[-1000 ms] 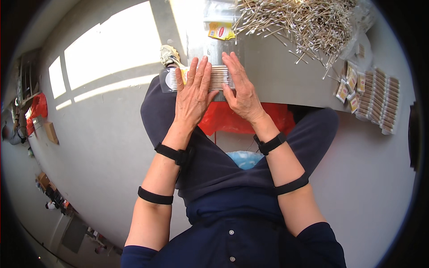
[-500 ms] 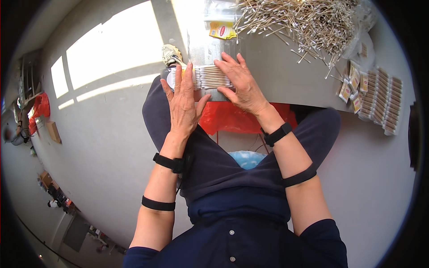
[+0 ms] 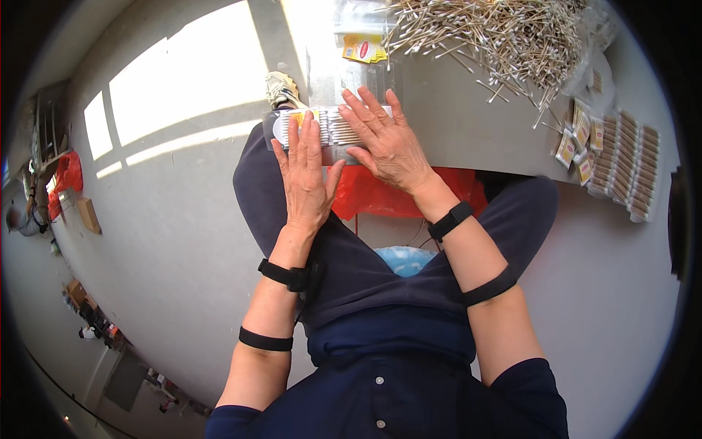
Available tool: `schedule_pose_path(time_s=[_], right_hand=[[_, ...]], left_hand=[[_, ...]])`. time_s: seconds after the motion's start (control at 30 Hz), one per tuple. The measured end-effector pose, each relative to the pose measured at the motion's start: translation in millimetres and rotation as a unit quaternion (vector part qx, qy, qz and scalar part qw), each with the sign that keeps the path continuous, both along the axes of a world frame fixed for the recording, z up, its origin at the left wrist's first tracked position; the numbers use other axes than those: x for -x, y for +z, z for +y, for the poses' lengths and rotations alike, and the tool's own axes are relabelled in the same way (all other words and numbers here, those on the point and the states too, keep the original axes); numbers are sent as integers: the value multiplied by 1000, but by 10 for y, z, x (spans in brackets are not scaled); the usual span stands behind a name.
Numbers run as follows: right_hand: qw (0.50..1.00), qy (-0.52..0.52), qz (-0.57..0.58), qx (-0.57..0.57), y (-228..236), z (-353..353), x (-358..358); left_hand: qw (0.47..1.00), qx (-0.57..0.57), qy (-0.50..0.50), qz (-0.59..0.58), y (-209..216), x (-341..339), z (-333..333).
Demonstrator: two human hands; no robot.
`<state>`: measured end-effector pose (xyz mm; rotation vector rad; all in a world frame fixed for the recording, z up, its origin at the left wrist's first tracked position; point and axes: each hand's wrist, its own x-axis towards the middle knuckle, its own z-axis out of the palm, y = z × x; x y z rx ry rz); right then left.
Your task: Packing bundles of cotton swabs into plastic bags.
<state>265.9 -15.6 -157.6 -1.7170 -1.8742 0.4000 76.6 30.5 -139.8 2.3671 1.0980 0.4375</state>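
A row of cotton swabs (image 3: pixel 344 132) lies in a clear plastic pack at the left end of the table, white tips toward its middle and the sticks side by side. A yellow and white card (image 3: pixel 298 118) shows at the pack's left end. My left hand (image 3: pixel 306 179) rests flat with fingers stretched over the near edge of the pack, its thumb held apart. Across the right part of the swabs my right hand (image 3: pixel 389 143) is spread open, palm down, hiding that end. Neither hand grips anything.
Behind the pack lie a clear plastic sheet (image 3: pixel 322 84) and yellow cards (image 3: pixel 363 48). A big heap of loose cotton swabs (image 3: pixel 504 44) covers the far right. Filled swab packs (image 3: pixel 625 161) and small yellow-white packets (image 3: pixel 580 135) sit along the table's right side.
My right hand has slid left over the swabs and covers more of them. My left hand has shifted slightly right and toward me, uncovering more of the yellow card.
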Motion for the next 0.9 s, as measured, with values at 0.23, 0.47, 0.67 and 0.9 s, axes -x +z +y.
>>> schedule_pose_path(time_s=[0.23, 0.47, 0.67, 0.9], right_hand=[[982, -3, -168, 81, -79, 19, 177], [983, -26, -157, 95, -77, -43, 140], [978, -38, -179, 98, -67, -147, -28], [984, -35, -156, 79, -92, -158, -57]], left_hand=[[999, 8, 1, 32, 4, 43, -58], [999, 22, -1, 23, 58, 57, -108], [997, 49, -21, -53, 77, -147, -150], [976, 94, 25, -197, -81, -648, -149]])
